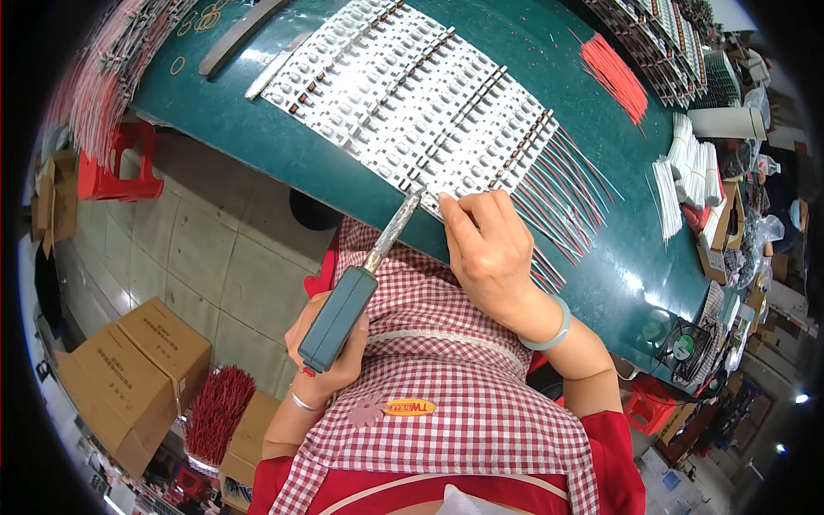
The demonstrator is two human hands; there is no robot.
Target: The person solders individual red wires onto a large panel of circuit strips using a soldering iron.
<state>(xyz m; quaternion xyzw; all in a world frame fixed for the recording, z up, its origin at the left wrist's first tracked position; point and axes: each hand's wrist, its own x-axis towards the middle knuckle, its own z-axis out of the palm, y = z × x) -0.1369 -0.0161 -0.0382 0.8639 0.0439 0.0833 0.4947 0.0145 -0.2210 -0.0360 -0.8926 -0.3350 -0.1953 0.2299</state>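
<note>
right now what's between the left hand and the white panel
In the head view, a green-handled tool: the left hand grips it, its metal shaft extending to the near edge of the white panel.

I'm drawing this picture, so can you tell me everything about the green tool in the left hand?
The green tool has a boxy, dark handle that looks like plastic, and a long, silvery, rough-looking shaft. The left hand grips the handle. It slants up and to the right, its tip at the near edge of the white panel; whether they touch is unclear.
</note>
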